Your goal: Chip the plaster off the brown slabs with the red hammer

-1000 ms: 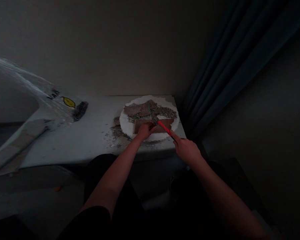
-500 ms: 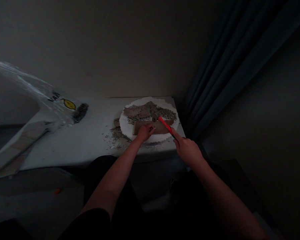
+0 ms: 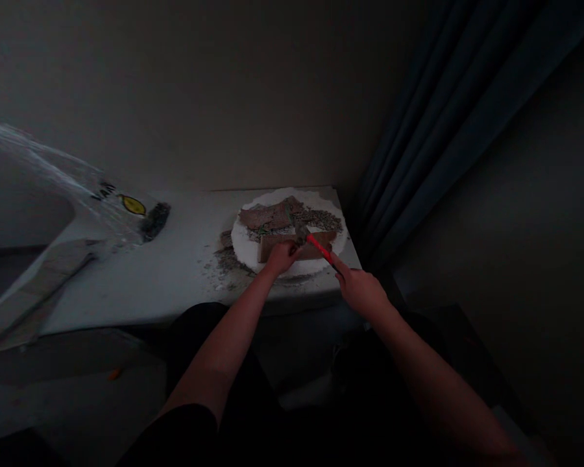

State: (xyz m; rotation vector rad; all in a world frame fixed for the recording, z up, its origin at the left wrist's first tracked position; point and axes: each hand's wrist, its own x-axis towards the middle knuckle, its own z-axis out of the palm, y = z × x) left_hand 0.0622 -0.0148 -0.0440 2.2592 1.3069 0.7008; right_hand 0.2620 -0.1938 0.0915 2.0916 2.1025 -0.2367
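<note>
My right hand point(image 3: 363, 290) is wrapped round the handle of a hammer point(image 3: 320, 246) with a red and black grip. Its dark head rests at or just above a flat brown slab point(image 3: 316, 248), beside my left fingertips. With fingers pinched, my left hand point(image 3: 282, 257) lies on that slab; whatever small thing it pinches is too dark to make out. The slab lies across a round white board with a scalloped rim point(image 3: 243, 250). Behind it on the board are another rough brown piece point(image 3: 267, 216) and a heap of grey-brown crumbs point(image 3: 324, 220).
More crumbs point(image 3: 228, 263) are scattered left of the board on the white table point(image 3: 175, 279). Further left stands a clear plastic bag point(image 3: 133, 206) with dark bits in it, near flattened cardboard point(image 3: 39, 285). A blue curtain point(image 3: 433, 130) hangs at the right, close to the table's corner.
The hammer's head has come down and slightly left, nearer the slab and my left fingertips. My right hand has shifted slightly left with it. My left hand stays about where it was.
</note>
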